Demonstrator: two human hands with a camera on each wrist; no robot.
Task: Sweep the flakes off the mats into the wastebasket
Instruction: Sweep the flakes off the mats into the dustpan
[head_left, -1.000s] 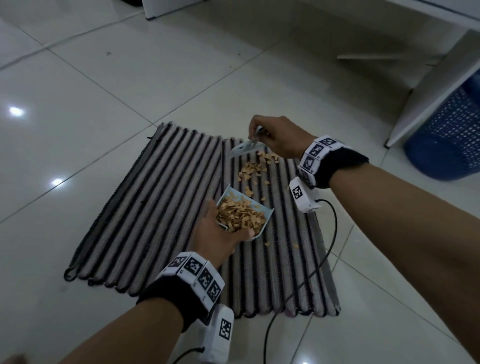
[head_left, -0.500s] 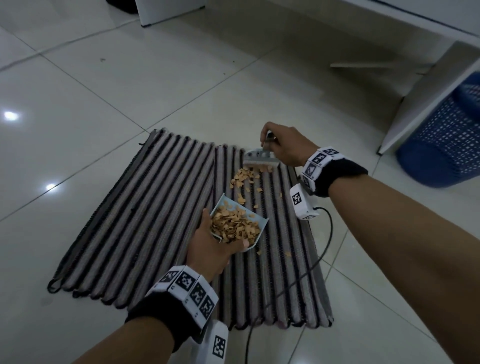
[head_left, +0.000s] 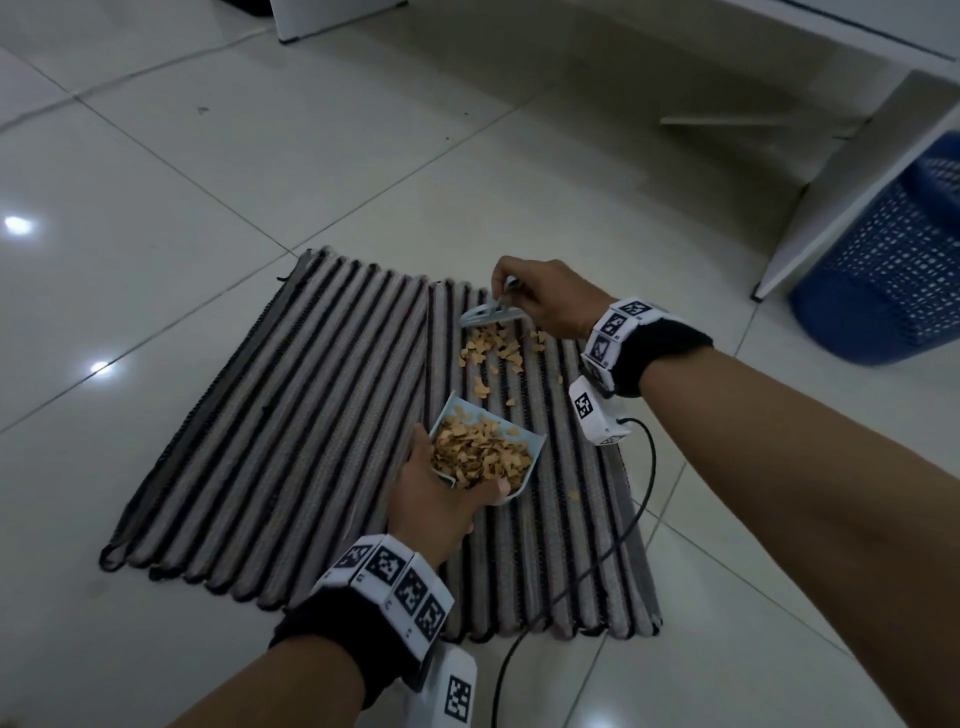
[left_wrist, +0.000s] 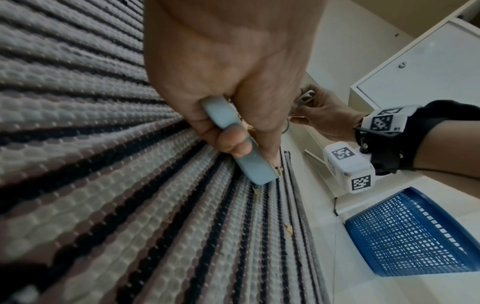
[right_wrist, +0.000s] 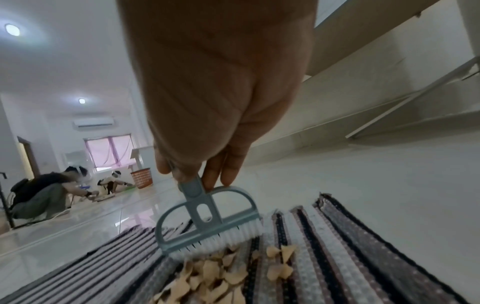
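Note:
Two striped mats (head_left: 291, 415) lie side by side on the tiled floor. My left hand (head_left: 441, 493) grips a pale blue dustpan (head_left: 527, 439) heaped with tan flakes, its handle (left_wrist: 228, 131) in my fist. My right hand (head_left: 540, 301) pinches the handle of a small blue-grey brush (right_wrist: 207, 222), whose white bristles rest on the right mat just behind a loose pile of flakes (head_left: 491, 351). A few stray flakes (head_left: 574, 496) lie nearer the right edge. The blue mesh wastebasket (head_left: 893, 270) stands at the far right, beside a white furniture leg.
White furniture (head_left: 841, 176) stands beyond the mats to the right. A black cable (head_left: 613, 551) trails from my right wrist across the mat's right side. In the right wrist view, people (right_wrist: 44, 193) crouch far off by an orange basket (right_wrist: 142, 178).
The brush has come down onto the far end of the right mat behind the flake pile. My left hand and the dustpan have stayed in place.

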